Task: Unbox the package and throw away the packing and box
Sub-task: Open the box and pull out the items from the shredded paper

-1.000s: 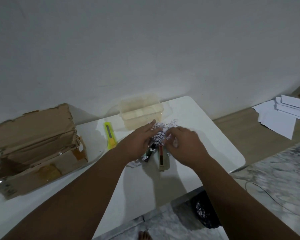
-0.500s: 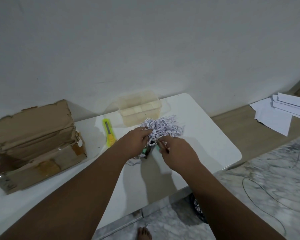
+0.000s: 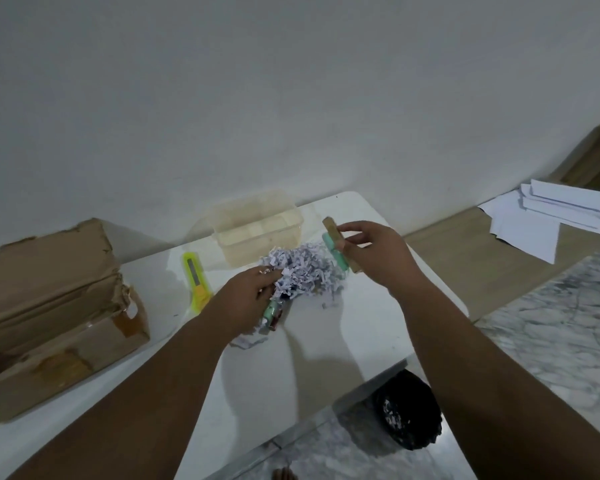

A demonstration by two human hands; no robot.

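Head view: right hand [image 3: 371, 254] pinches two slim items [image 3: 335, 249] above the shreds [image 3: 302, 271] on the tabletop [image 3: 326, 341]; left hand [image 3: 246, 299] curls around more. Best shake shreds off before setting items aside.

A white table [image 3: 326, 348] is loaded with a torn cardboard box [image 3: 49, 306], yellow box cutter [image 3: 196, 280], clear plastic container [image 3: 257, 230] and shredded paper [image 3: 305, 271].

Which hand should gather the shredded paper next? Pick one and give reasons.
Left. The left hand already rests on the shredded paper, with only small items under its fingers. The right hand is raised beside the pile, shut on two slim items.
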